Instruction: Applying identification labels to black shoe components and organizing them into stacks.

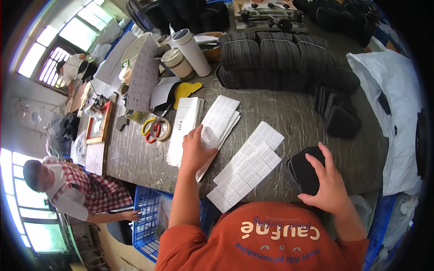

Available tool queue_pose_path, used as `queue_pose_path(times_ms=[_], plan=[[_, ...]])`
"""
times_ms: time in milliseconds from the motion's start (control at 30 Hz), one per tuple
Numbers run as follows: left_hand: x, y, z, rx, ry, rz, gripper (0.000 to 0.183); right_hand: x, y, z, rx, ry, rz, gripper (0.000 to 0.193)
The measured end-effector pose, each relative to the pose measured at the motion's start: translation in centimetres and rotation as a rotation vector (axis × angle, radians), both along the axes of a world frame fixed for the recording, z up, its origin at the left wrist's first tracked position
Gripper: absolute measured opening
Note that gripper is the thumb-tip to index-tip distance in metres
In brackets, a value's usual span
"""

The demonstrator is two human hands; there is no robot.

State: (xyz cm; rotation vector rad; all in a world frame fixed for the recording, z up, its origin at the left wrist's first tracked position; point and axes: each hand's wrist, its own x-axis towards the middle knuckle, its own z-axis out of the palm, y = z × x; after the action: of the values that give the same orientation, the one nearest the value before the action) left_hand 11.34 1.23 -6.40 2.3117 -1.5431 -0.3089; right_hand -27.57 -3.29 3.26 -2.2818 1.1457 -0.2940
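Observation:
My left hand (pixel 197 147) rests on a stack of white printed label sheets (pixel 220 113), its fingers stretched out and slightly apart. Beside it lies another pile of white paper strips (pixel 183 131). To the right, two overlapping label sheets (pixel 253 162) lie slantwise on the table. Near the table's front right, my right hand (pixel 329 183) grips a small stack of black pads (pixel 304 165), thumb at the near edge and fingers over the right side. The palm hides part of the stack.
Long rows of stacked black pads (pixel 271 54) stand at the back, with several loose pads (pixel 341 119) leaning right. Scissors (pixel 151 131), a tape roll (pixel 161 129) and a white tumbler (pixel 192 52) sit left. A co-worker (pixel 77 185) touches a blue crate (pixel 147 226). White sacking (pixel 389 113) hangs right.

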Motion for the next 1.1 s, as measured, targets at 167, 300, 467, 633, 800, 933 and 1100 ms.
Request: queue_pose_path(times_ms=[167, 300, 467, 633, 800, 933, 1100], plan=[[2.1, 0.2, -0.1, -0.018, 0.059, -0.036, 0.096, -0.3, -0.3, 0.4, 0.129, -0.024, 0.002, 0.091], [3.2, 0.1, 1.4, -0.078, 0.361, -0.058, 0.093, -0.3, -0.5, 0.3, 0.099, -0.002, 0.037, 0.091], [3.9, 0.5, 2.3, -0.029, 0.498, 0.005, 0.092, -0.2, -0.2, -0.1, 0.038, -0.020, 0.042, 0.089], [2.7, 1.9, 2.8, -0.068, -0.216, -0.212, 0.082, -0.3, 0.0, -0.1, 0.019, -0.005, 0.039, 0.091], [-4.9, 2.4, 3.1, 0.000, 0.225, -0.263, 0.055, -0.3, 0.3, 1.3, -0.093, 0.097, 0.103, 0.097], [-11.0, 1.0, 1.5, 0.063, -0.019, -0.459, 0.070, 0.8, 0.8, 1.8, -0.158, 0.196, 0.180, 0.095], [-9.6, -2.7, 0.3, 0.206, 0.077, -0.407, 0.061, 0.9, 0.4, 0.3, -0.230, 0.215, 0.136, 0.075]])
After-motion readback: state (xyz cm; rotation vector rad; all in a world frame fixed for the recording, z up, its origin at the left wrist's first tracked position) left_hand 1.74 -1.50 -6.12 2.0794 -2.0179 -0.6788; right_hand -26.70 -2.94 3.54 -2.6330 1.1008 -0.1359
